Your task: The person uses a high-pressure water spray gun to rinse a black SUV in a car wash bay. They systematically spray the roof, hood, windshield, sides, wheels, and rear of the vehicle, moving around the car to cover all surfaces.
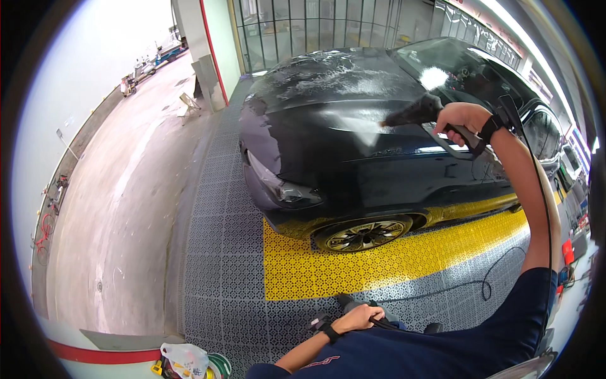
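Observation:
My right hand (464, 119) is raised at the right and closed round the grip of a black spray gun (411, 114). The nozzle points left, over the hood of a dark car (334, 151), and a pale fan of spray (369, 131) leaves it. White foam and water streaks (341, 79) lie on the far part of the hood. Low in front of my body, my left hand (361, 318) is closed on what looks like a black hose (386, 324), partly hidden by the fingers. A thin black hose (538, 165) hangs along my right forearm.
Grey floor tiles (221, 252) with a yellow band (297, 271) surround the car's front wheel (366, 235). A dark hose (486, 284) loops across them. A white plastic bag (186, 359) sits at the lower left. Beyond the tiles runs a concrete roadway (120, 221).

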### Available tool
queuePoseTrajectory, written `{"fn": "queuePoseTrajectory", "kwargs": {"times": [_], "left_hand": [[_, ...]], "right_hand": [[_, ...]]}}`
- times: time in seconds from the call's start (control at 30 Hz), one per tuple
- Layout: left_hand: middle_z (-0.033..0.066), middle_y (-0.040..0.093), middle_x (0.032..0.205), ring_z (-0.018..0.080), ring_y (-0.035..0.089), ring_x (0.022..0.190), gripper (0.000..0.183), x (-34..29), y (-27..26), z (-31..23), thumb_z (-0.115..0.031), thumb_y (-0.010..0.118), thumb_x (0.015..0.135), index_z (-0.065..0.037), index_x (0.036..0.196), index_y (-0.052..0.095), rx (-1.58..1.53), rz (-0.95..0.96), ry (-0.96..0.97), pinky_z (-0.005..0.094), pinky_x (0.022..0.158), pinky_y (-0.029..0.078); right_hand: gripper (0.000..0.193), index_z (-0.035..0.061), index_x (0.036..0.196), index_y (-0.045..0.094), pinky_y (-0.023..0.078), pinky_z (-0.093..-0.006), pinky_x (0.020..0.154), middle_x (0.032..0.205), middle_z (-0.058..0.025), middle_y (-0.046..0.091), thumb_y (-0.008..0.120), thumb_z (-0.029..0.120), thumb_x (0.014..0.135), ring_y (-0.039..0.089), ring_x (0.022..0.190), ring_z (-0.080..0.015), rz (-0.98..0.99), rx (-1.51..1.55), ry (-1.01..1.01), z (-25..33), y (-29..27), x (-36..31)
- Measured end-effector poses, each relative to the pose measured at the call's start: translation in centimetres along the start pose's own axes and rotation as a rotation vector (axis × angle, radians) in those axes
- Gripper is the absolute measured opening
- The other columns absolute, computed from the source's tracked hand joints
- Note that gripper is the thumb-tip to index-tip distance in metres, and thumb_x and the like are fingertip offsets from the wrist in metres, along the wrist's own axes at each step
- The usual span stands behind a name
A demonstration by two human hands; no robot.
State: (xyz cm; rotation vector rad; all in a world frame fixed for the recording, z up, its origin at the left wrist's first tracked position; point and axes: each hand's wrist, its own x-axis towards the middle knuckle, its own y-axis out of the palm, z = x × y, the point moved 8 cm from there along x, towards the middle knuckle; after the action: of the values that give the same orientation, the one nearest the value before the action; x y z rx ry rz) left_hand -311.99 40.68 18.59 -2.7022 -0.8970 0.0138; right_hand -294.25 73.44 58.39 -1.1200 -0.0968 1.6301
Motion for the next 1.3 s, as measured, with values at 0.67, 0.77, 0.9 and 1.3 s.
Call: {"fn": "queuePoseTrajectory", "kwargs": {"times": [0.67,0.77,0.9,1.3], "left_hand": [[0.0076,0.068,0.086,0.0345,0.065,0.074,0.024,14.1,-10.7,3.1,0.004,0.06,0.068,-0.006,0.088,0.05,0.024,-0.073,-0.068,0.0391,0.065,0.049],[0.009,0.064,0.078,0.036,0.064,0.072,0.026,15.8,-10.6,3.5,0.003,0.063,0.066,-0.007,0.087,0.05,0.062,-0.012,-0.044,0.0412,0.064,0.049],[0.0107,0.062,0.075,0.0359,0.062,0.069,0.022,17.1,-9.9,5.2,0.001,0.062,0.07,-0.007,0.088,0.053,0.118,0.136,-0.098,0.0426,0.063,0.046],[0.0154,0.063,0.072,0.0394,0.062,0.069,0.016,13.7,-7.8,4.0,-0.002,0.059,0.077,-0.005,0.092,0.061,0.176,0.43,0.086,0.0446,0.063,0.047]], "right_hand": [[0.029,0.0098,0.067,0.045,0.039,-0.0289,0.041,0.057,0.0007,0.045,0.065,0.014,0.088,0.041,0.044,-0.0107,0.056,-0.037,-0.126,5.1,-8.9,10.7],[0.029,0.0093,0.068,0.046,0.039,-0.0279,0.041,0.056,0.0004,0.045,0.065,0.013,0.089,0.041,0.044,-0.0103,0.088,-0.015,-0.124,2.8,-9.9,10.6],[0.025,0.0126,0.068,0.048,0.04,-0.0279,0.042,0.056,0.0027,0.047,0.066,0.016,0.085,0.043,0.043,-0.0107,-0.273,-0.028,-0.025,-3.5,-17.1,9.4],[0.024,0.0108,0.072,0.044,0.037,-0.031,0.032,0.05,-0.0015,0.044,0.065,0.011,0.085,0.043,0.034,-0.0137,-0.685,0.432,0.229,-28.6,-14.1,-12.7]]}}
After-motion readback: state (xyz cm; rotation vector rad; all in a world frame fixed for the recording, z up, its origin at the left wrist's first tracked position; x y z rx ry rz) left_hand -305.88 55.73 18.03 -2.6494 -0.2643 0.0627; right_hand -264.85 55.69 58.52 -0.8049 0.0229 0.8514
